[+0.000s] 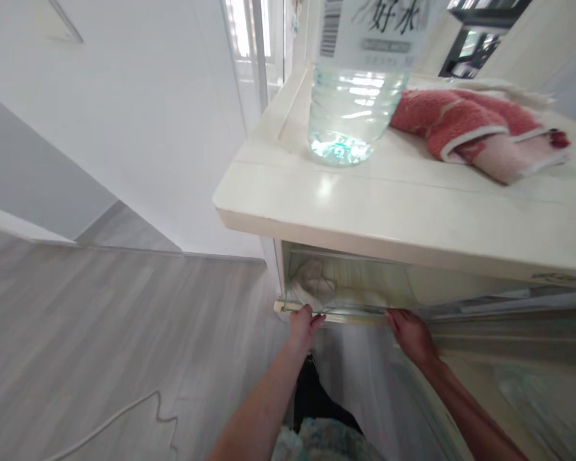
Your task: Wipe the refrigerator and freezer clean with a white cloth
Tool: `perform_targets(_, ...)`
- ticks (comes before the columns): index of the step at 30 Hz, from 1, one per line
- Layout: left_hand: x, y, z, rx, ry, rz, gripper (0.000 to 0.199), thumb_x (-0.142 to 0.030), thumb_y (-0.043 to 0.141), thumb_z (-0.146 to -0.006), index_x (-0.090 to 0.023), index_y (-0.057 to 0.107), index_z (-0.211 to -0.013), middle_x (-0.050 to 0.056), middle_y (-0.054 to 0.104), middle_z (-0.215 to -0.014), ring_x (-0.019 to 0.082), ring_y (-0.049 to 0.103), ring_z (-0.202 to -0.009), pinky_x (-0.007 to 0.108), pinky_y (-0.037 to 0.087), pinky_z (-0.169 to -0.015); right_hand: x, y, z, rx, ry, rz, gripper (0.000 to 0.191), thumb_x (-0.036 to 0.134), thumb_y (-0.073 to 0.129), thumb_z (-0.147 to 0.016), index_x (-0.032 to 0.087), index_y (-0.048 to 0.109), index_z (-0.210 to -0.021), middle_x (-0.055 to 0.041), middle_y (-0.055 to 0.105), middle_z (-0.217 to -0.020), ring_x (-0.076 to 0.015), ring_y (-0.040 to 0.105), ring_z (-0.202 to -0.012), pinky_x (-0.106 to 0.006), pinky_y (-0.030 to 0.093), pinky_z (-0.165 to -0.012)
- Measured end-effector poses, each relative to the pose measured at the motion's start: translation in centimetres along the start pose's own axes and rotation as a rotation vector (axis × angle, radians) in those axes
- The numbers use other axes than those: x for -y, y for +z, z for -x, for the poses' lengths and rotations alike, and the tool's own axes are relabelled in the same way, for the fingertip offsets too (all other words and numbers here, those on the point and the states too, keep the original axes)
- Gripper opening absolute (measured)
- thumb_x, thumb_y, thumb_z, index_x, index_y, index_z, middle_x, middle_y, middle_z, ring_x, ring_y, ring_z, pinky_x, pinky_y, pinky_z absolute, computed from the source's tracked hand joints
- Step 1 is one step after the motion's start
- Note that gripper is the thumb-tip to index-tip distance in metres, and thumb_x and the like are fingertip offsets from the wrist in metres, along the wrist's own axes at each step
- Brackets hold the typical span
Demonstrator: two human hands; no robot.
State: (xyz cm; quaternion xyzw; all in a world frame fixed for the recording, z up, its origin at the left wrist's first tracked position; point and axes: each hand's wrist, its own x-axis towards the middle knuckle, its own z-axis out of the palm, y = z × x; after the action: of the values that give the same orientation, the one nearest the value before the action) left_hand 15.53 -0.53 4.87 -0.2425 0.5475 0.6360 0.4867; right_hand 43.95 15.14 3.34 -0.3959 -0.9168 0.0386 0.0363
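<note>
Two-Handed Hold on a Glass Pane (362,282)

Both bare forearms stretch forward and down, spread apart below the overhanging top of a cabinet (413,198); the left arm runs up and inward to its hand, the right arm slants in from the lower right corner. The left hand (305,325) is mostly closed, fingertips pinching the pane's near edge toward its left end; the right hand (410,333) has its knuckles bent and its fingertips nipped at the right end of the same edge; how firmly either squeezes cannot be told.

The floor (196,326) is grey, wood-grained and smooth; the wall (168,121) beside it is flat and white; the cabinet is cream, glossy on top, with a rounded corner and a faint seam. The pane, thin, clear and straight-edged, lies at the cabinet's opening, just by a narrow pale rail (352,319); on top, a bottle (358,109) of clear ribbed plastic stands upright under a white label; just right of it slumps a towel (480,121), red and fluffy, white-bordered, folded over itself; a pale, crumpled cloth (314,282) shows in the opening, whether above or beneath the glass is unclear; a thin white cable (108,415) kinks across the floor.
</note>
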Motion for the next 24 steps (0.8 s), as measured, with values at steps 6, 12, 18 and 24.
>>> perform_targets(6, -0.6, -0.4, 0.7, -0.003, -0.025, -0.020, 0.005, -0.016, 0.064, -0.099, -0.012, 0.062, -0.101, 0.002, 0.066, -0.088, 0.014, 0.067, -0.076, 0.031, 0.064, -0.074, 0.5, -2.5, 0.1, 0.263, -0.016, -0.172, 0.028, 0.030, 0.052, -0.104, 0.017, 0.076, -0.112, -0.0117, 0.075, -0.111, -0.0272, 0.070, -0.106, -0.039, 0.054, -0.095)
perform_targets(12, -0.5, -1.1, 1.5, -0.015, -0.027, 0.001, 0.017, -0.003, 0.060, -0.092, -0.013, 0.063, -0.106, 0.004, 0.071, -0.089, 0.017, 0.070, -0.071, 0.033, 0.065, -0.071, 0.6, -3.3, 1.0, 0.263, -0.075, -0.286, 0.026, 0.036, 0.056, -0.103, 0.023, 0.078, -0.100, -0.0085, 0.076, -0.102, -0.0261, 0.069, -0.102, -0.040, 0.052, -0.097)
perform_targets(18, 0.8, -1.9, 2.3, -0.009, -0.012, 0.048, 0.025, -0.002, 0.059, -0.087, -0.016, 0.062, -0.107, 0.009, 0.075, -0.093, 0.022, 0.074, -0.077, 0.034, 0.066, -0.071, -1.2, -2.3, 2.3, 0.249, -0.019, -0.403, 0.027, 0.036, 0.054, -0.103, 0.024, 0.078, -0.102, -0.0099, 0.076, -0.103, -0.0253, 0.071, -0.099, -0.038, 0.054, -0.092)
perform_targets(24, 1.7, -2.6, 2.1, -0.006, -0.020, 0.079, 0.031, -0.002, 0.060, -0.084, -0.017, 0.062, -0.111, 0.009, 0.075, -0.091, 0.023, 0.074, -0.074, 0.034, 0.065, -0.067, 3.3, -4.8, -1.3, 0.446, -0.085, -0.437, 0.031, 0.046, 0.059, -0.103, 0.027, 0.079, -0.115, -0.0085, 0.076, -0.119, -0.0260, 0.070, -0.115, -0.038, 0.052, -0.105)
